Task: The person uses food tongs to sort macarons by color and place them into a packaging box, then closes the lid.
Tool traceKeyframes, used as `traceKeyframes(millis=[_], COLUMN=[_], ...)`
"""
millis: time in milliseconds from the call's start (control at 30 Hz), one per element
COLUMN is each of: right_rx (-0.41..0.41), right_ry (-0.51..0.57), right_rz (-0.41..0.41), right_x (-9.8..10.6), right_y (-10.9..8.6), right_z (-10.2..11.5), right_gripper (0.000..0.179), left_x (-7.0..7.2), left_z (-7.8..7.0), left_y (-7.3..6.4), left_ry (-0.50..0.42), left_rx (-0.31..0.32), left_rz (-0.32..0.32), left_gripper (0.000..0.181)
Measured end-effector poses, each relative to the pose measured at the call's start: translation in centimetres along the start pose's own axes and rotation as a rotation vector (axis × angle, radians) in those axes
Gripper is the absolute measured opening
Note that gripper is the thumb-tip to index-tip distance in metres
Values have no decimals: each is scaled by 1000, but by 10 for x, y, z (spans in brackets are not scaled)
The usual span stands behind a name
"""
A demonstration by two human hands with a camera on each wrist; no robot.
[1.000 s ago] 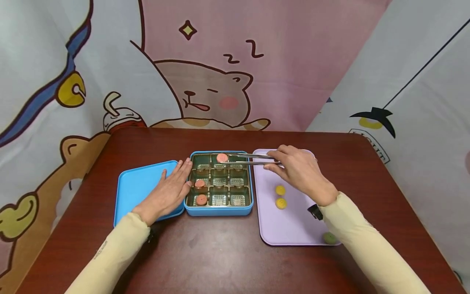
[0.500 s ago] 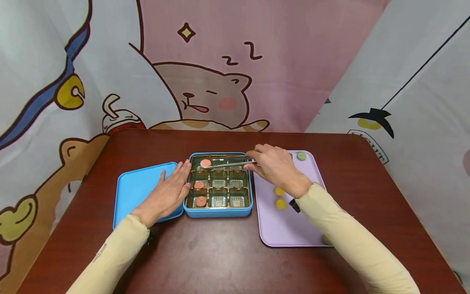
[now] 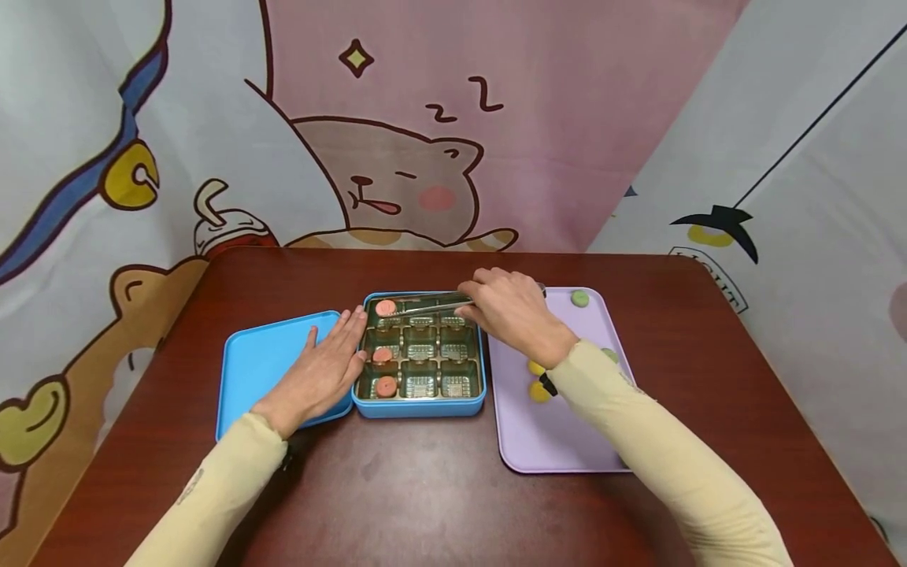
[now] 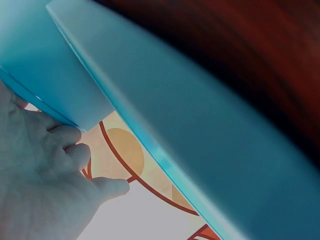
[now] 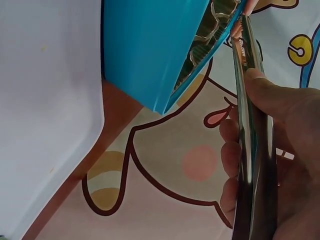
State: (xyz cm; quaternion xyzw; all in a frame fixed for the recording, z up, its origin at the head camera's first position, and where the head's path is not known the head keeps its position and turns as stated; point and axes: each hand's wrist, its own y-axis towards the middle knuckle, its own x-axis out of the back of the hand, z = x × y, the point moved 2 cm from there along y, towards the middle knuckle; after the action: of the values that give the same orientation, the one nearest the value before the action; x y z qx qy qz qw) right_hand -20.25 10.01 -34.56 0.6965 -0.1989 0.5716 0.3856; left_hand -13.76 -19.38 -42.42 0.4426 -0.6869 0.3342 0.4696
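Observation:
My right hand (image 3: 516,313) grips a pair of metal tongs (image 5: 257,170), which reach across the back row of a blue box (image 3: 418,408). At the tongs' tips, a round pink piece (image 3: 386,308) is over the back left compartment. Two more pink pieces sit in the left column, one in the middle compartment (image 3: 383,354) and one in the front compartment (image 3: 386,386). My left hand (image 3: 312,378) lies along the box's left side with straight fingers at the rim. The box's gold-green insert (image 3: 421,342) is divided into several compartments.
A blue lid (image 3: 269,362) lies left of the box, partly under my left hand. On the right, a purple tray (image 3: 560,441) carries yellow pieces (image 3: 540,392) and green pieces (image 3: 579,298), some partly hidden by my right arm. A patterned cloth (image 3: 567,118) hangs behind the table.
My right hand has moved left with the tongs, carrying the pink piece from the back middle compartment to the back left one. The left hand has stayed at the box's side.

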Motion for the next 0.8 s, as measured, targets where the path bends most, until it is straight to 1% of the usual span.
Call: traceKeyframes(millis=[133, 333, 567, 667, 800], right_rx=[2, 4, -28, -36, -51], right_ry=[-3, -19, 4, 11, 39], right_rz=[18, 30, 67, 71, 54], right_x=[-1, -6, -9, -8, -4], right_y=[4, 4, 3, 2, -3], right_z=[4, 5, 4, 3, -2], right_gripper=[29, 31, 36, 38, 39], left_x=[1, 0, 0, 0, 1], left_z=[1, 1, 0, -1, 0], left_y=[-1, 0, 0, 0, 0], left_ry=[0, 0, -3, -4, -6], left_rx=[3, -5, -11, -13, -11], left_rz=[0, -12, -21, -25, -19], left_gripper=[65, 64, 64, 64, 64])
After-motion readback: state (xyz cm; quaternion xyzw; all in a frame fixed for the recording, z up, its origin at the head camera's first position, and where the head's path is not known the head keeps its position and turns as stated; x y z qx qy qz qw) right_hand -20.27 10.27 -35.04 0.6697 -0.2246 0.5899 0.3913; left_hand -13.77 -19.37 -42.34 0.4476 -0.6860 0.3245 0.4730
